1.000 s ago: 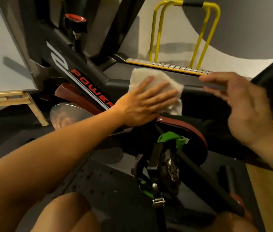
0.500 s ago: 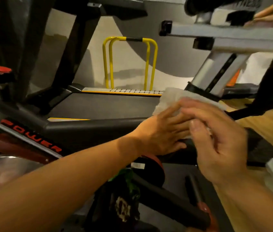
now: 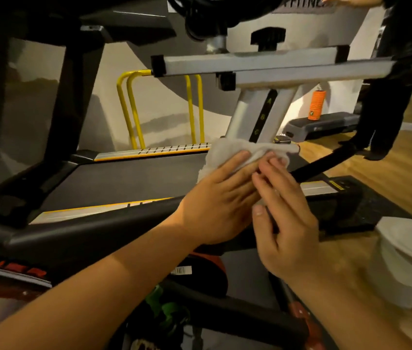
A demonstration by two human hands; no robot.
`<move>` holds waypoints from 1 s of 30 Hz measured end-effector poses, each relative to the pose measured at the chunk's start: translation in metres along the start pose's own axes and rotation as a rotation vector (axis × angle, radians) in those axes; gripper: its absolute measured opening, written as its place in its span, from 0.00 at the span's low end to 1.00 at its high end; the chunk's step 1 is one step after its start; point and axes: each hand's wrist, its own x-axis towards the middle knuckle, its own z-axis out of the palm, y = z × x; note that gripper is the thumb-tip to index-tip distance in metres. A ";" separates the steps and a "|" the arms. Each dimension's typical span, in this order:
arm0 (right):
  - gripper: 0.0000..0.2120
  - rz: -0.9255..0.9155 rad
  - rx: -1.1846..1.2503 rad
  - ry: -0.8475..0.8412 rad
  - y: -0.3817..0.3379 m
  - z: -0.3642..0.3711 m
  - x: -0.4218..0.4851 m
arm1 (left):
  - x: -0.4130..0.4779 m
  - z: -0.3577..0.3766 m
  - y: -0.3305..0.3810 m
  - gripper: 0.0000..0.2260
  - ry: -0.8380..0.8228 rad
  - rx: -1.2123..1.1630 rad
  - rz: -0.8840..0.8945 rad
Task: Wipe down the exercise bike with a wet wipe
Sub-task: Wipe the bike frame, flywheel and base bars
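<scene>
Head view. The crumpled white wet wipe [image 3: 227, 154] has travelled: a second ago it sat mid-way along the black frame tube of the exercise bike [image 3: 98, 231], now it lies at the foot of the silver square-section seat post [image 3: 245, 114], where post meets tube. The right hand [image 3: 285, 228], then well apart in the air, has come in beside the left hand [image 3: 215, 200].

Judgement: the tube stretch looks covered; the post comes next, possibly after the wipe is shifted or refolded.

Left hand: fingers straight and together, flat on the wipe, pressing it to the frame, nothing gripped. Right hand: fingers extended, tips touching the wipe's right edge, thumb free, no curl round it seen.
</scene>
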 end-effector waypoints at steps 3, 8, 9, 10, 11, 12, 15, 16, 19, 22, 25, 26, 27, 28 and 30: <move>0.20 -0.067 -0.080 -0.052 0.011 0.009 -0.005 | 0.002 -0.001 0.001 0.24 0.029 -0.043 0.003; 0.20 -0.128 -0.037 -0.103 0.018 0.003 -0.005 | -0.003 -0.013 -0.005 0.27 0.041 -0.200 0.001; 0.20 -0.130 0.006 -0.109 0.016 0.002 -0.001 | -0.005 -0.017 -0.005 0.28 0.063 -0.285 -0.031; 0.20 -0.134 0.047 -0.120 0.014 0.002 0.004 | -0.006 -0.021 -0.005 0.29 0.089 -0.375 -0.073; 0.20 -0.142 0.072 -0.137 0.012 0.003 0.009 | -0.008 -0.024 -0.005 0.29 0.110 -0.453 -0.112; 0.21 -0.156 0.078 -0.155 0.011 0.004 0.013 | -0.011 -0.026 -0.005 0.28 0.123 -0.510 -0.132; 0.23 -0.192 0.045 -0.204 0.014 0.005 0.018 | -0.020 -0.025 -0.010 0.22 0.147 -0.540 -0.103; 0.24 -0.192 0.020 -0.224 0.016 0.005 0.018 | -0.024 -0.022 -0.012 0.21 0.161 -0.518 -0.095; 0.29 -0.220 -0.145 -0.270 0.024 0.005 0.019 | -0.031 -0.015 -0.013 0.20 0.270 -0.459 -0.134; 0.29 -0.193 -0.366 -0.222 0.028 0.002 0.044 | -0.033 -0.016 -0.013 0.16 0.424 -0.467 -0.330; 0.25 -0.195 -0.476 -0.124 0.025 0.000 0.075 | -0.031 -0.020 -0.014 0.15 0.429 -0.547 -0.538; 0.23 -0.231 -0.465 -0.080 0.025 0.000 0.078 | -0.030 -0.019 -0.014 0.14 0.406 -0.564 -0.566; 0.21 -0.271 -0.442 -0.028 0.026 -0.001 0.075 | -0.031 -0.018 -0.013 0.14 0.377 -0.573 -0.567; 0.18 -0.299 -0.422 0.014 0.028 -0.001 0.068 | -0.031 -0.017 -0.013 0.14 0.349 -0.571 -0.548; 0.16 -0.327 -0.385 -0.014 0.033 0.002 0.038 | -0.032 -0.015 -0.011 0.14 0.319 -0.567 -0.515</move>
